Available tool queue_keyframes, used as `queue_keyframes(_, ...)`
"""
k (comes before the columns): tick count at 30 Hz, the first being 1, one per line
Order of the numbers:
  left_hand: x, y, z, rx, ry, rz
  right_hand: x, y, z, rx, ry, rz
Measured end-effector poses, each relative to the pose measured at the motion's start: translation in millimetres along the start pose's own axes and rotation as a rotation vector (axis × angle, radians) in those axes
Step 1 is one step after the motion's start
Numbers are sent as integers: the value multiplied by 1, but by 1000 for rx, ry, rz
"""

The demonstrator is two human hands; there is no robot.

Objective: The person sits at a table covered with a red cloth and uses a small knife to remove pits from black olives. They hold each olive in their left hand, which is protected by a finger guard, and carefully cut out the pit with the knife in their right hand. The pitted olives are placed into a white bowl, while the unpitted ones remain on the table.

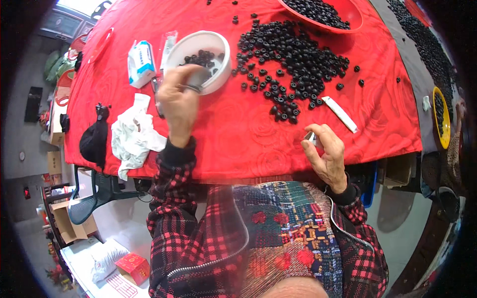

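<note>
My left hand (179, 102) is over the near left rim of a white plastic bowl (226, 64). Its fingers are curled but smeared by motion, and a greyish blur beside them hides what they may hold. Inside the bowl lie small round black pieces (202, 57). At the table's near edge, my right hand (329, 156) pinches a small shiny metal piece (310, 136) between thumb and forefinger; its kind is not clear. A loose heap of round black pieces (298, 59), with holes in their faces, spreads across the table between and beyond my hands.
A red basin (355, 17) full of black pieces stands at the far right. On the red tablecloth (238, 149) lie a white packet (340, 114), a blue-and-white box (142, 63), a white cloth (131, 134) and a black fabric item (94, 139). A yellow tray (441, 118) sits beyond the right edge.
</note>
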State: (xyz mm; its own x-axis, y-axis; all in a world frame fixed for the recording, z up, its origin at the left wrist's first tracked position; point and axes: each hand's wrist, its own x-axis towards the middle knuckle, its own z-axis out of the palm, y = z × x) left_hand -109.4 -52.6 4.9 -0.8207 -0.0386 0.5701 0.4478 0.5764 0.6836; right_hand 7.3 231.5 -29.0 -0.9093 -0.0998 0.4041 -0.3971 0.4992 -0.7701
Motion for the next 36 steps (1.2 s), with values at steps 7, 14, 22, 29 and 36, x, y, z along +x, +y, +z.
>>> queue_keyframes(7, -55, 20, 69, -105, -526, -2, -1, -1, 0, -2, -27, 20)
queue_keyframes(14, -62, 12, 87, -33, -536, 19, 0, -1, 6, 19, -42, 36)
queue_keyframes(22, -65, 39, 56, -692, -643, -474, 9, -5, 7, 183, -10, 9)
queue_keyframes(29, -88, 66, 31, -1252, -774, -877, 18, -18, 4, 432, -242, 54)
queue_keyframes(36, -92, 70, 23, -1439, -764, -1002, 22, -33, 1, 443, -217, -63)
